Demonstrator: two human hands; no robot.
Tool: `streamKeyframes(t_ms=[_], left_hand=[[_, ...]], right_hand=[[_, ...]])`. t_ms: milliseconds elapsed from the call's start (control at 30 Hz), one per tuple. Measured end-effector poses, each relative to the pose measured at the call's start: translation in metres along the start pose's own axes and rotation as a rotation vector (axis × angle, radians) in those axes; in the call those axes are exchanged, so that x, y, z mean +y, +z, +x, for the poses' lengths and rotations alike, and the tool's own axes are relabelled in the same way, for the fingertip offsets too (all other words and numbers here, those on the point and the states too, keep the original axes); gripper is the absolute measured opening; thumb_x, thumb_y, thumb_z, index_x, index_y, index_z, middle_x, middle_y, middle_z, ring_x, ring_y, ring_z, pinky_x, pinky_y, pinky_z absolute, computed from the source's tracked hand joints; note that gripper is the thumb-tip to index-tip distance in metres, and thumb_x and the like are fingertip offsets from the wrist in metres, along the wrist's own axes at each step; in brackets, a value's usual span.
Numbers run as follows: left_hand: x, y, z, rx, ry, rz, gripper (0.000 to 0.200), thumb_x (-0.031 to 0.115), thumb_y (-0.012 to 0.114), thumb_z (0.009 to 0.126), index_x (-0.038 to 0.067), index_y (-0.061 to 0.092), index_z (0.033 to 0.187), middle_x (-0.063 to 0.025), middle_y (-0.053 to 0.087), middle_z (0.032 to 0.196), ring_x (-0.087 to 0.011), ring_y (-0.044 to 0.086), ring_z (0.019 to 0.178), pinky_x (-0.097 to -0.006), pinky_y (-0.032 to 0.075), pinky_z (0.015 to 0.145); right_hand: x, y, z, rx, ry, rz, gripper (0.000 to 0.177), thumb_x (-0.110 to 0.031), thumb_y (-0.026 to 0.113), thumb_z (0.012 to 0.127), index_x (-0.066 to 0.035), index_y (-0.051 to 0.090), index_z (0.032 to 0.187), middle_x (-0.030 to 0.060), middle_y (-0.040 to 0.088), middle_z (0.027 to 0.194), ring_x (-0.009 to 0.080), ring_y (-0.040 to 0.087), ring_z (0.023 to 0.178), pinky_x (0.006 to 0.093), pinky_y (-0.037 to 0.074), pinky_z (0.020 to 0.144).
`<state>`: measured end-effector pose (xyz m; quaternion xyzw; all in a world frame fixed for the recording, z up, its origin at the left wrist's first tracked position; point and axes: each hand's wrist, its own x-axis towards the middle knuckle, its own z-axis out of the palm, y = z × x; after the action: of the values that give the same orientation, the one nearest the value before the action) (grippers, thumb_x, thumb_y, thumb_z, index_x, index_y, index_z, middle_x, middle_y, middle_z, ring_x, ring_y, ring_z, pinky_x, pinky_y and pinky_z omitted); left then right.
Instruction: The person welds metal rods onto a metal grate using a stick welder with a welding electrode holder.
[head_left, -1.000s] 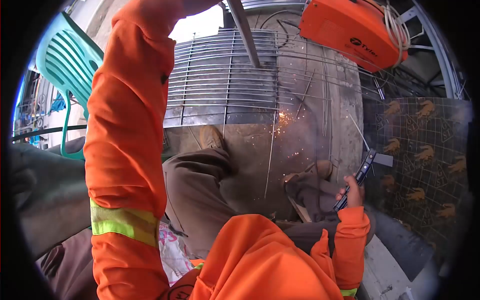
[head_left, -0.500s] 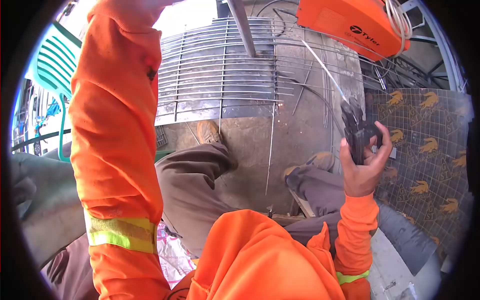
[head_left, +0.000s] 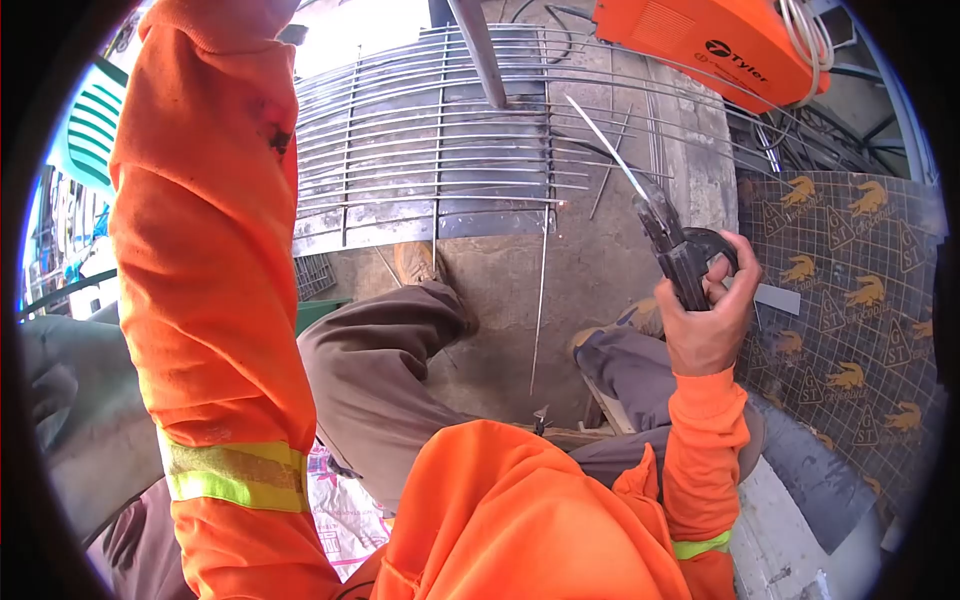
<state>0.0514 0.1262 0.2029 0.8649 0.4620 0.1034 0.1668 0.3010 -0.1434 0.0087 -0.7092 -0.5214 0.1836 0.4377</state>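
My right hand (head_left: 712, 305) is closed round a black electrode holder (head_left: 672, 250), at the right of centre. A thin white welding rod (head_left: 607, 145) sticks out of its jaws, pointing up and left toward the grille. The grille of metal bars (head_left: 400, 150) lies over a dark sheet, its right ends below and left of the rod. My left arm in an orange sleeve (head_left: 205, 260) reaches up along the left side; the left hand is beyond the top edge, out of sight.
An orange Tyler welding machine (head_left: 710, 45) with a coiled cable stands at the upper right. A patterned board (head_left: 850, 290) lies at the right. A green chair (head_left: 90, 125) is at the left. A slanted metal post (head_left: 478, 55) rises above the grille.
My right hand has moved a little left and down with the holder and rod. My left arm has shifted slightly left. The small sparks near the grille's right end are gone.
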Motion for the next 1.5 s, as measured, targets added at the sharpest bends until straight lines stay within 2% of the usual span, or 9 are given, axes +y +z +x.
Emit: streamKeyframes(t_ms=[133,467,567,767,867,933,1033,1433,1500], left_hand=[[-0.003,0.002,0.000,0.016,0.068,-0.045,0.047,0.031,0.071,0.093,-0.004,0.062,0.124,-0.0071,0.064,0.087,-0.0161,0.061,0.078,-0.0301,0.053,0.068],[0.004,0.004,-0.006,0.017,0.045,-0.098,0.043,0.029,0.071,0.094,-0.002,0.063,0.122,-0.0048,0.063,0.083,-0.0145,0.060,0.070,-0.0290,0.052,0.062],[0.003,0.004,-0.004,0.058,0.070,0.063,0.043,0.029,0.071,0.094,-0.002,0.063,0.122,-0.0048,0.063,0.083,-0.0137,0.059,0.072,-0.0284,0.051,0.065],[-0.027,0.002,0.011,-0.031,-0.027,-0.183,0.039,0.026,0.074,0.093,-0.002,0.064,0.119,-0.0032,0.061,0.084,-0.0121,0.056,0.075,-0.0253,0.048,0.070],[-0.016,0.001,0.000,0.037,0.070,-0.128,0.040,0.025,0.074,0.093,-0.002,0.063,0.121,-0.0013,0.060,0.083,-0.0108,0.054,0.071,-0.0251,0.046,0.065],[-0.015,-0.004,0.008,-0.055,-0.093,-0.145,0.041,0.025,0.074,0.093,-0.002,0.063,0.122,0.0000,0.059,0.081,-0.0092,0.052,0.068,-0.0244,0.045,0.061],[-0.027,-0.003,0.011,-0.059,-0.068,-0.211,0.040,0.024,0.074,0.093,-0.002,0.064,0.122,0.0010,0.058,0.078,-0.0080,0.052,0.066,-0.0232,0.043,0.057],[-0.007,-0.003,-0.004,0.001,-0.149,-0.188,0.034,0.027,0.072,0.094,0.003,0.065,0.117,0.0011,0.058,0.078,-0.0077,0.053,0.064,-0.0234,0.049,0.054],[-0.014,-0.005,-0.007,-0.027,-0.075,-0.225,0.034,0.027,0.072,0.094,0.003,0.065,0.117,0.0013,0.058,0.078,-0.0076,0.053,0.065,-0.0234,0.049,0.054]], right_hand=[[0.000,0.002,-0.004,-0.031,0.097,0.043,0.075,0.003,0.079,0.070,-0.004,0.048,0.139,0.0112,0.048,0.111,0.0136,0.052,0.079,0.0260,0.051,0.064],[0.003,0.003,-0.005,-0.052,0.048,-0.057,0.075,0.001,0.079,0.069,-0.005,0.050,0.137,0.0110,0.049,0.111,0.0194,0.052,0.089,0.0305,0.051,0.065],[0.004,0.004,-0.005,-0.046,0.015,-0.082,0.074,0.001,0.079,0.069,-0.005,0.050,0.137,0.0114,0.050,0.112,0.0198,0.051,0.088,0.0310,0.051,0.067],[0.006,0.003,-0.004,-0.043,0.018,-0.056,0.074,0.001,0.079,0.070,-0.005,0.049,0.138,0.0119,0.050,0.113,0.0198,0.052,0.088,0.0307,0.051,0.065],[0.005,0.005,-0.004,-0.040,0.063,-0.011,0.074,0.001,0.079,0.070,-0.005,0.049,0.138,0.0121,0.051,0.114,0.0197,0.052,0.088,0.0306,0.051,0.064],[0.005,0.005,-0.004,-0.037,0.042,0.013,0.074,0.001,0.079,0.070,-0.005,0.049,0.137,0.0123,0.051,0.114,0.0197,0.052,0.088,0.0306,0.051,0.064],[0.003,0.003,-0.005,-0.042,0.069,-0.016,0.074,0.001,0.080,0.070,-0.005,0.049,0.137,0.0124,0.051,0.114,0.0199,0.052,0.088,0.0305,0.051,0.064],[0.000,0.004,-0.004,-0.046,0.014,-0.064,0.072,-0.001,0.080,0.070,-0.004,0.050,0.135,0.0118,0.053,0.115,0.0213,0.052,0.088,0.0319,0.051,0.067],[0.001,0.005,-0.005,-0.050,0.012,-0.075,0.072,-0.001,0.080,0.069,-0.004,0.050,0.135,0.0118,0.053,0.117,0.0221,0.052,0.090,0.0326,0.051,0.068]])
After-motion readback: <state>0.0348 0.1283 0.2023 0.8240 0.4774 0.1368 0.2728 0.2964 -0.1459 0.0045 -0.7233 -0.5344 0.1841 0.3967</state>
